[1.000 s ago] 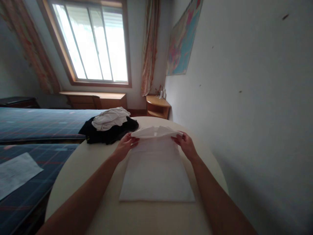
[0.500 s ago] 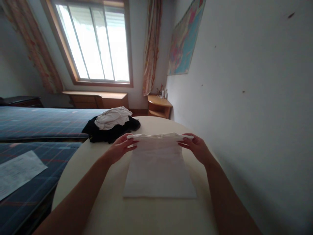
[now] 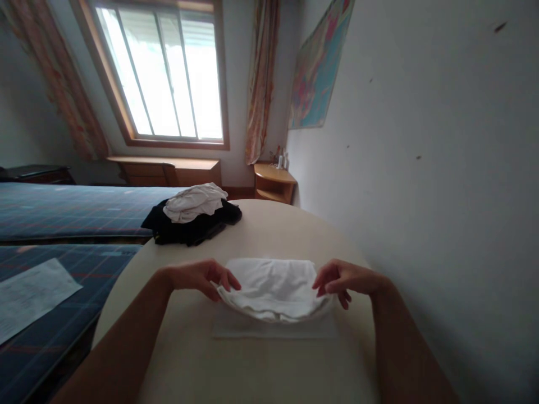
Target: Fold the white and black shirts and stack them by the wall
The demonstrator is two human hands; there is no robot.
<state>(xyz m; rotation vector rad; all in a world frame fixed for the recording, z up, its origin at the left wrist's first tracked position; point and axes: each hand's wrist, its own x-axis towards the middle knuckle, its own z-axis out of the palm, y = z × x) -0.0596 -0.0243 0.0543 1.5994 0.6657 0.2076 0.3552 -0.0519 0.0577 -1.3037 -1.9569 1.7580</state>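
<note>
Two arms of mine are reaching out over the round cream table (image 3: 282, 230), elbows angling wide. My wrists are bending inward, so the left hand (image 3: 202, 275) is pointing right and the right hand (image 3: 347, 278) is pointing left, backs facing up. On the left, thumb and fingers are pinching a corner of the upper layer of the folded white cloth (image 3: 272, 283). On the right, my fingers are curling down at the opposite corner, a couple hanging loose; honestly can't tell if they're gripping fabric or just brushing it. The cloth is lying on the table right in front of me, between both hands. Its long axis is running left to right, and the upper layer's free edge is pointing toward me, sagging in the middle, with a strip of under layer sticking out nearer me. Beyond my left hand, a black garment (image 3: 191, 231) is sitting rumpled, a pale crumpled cloth (image 3: 196, 202) lying on top.
</note>
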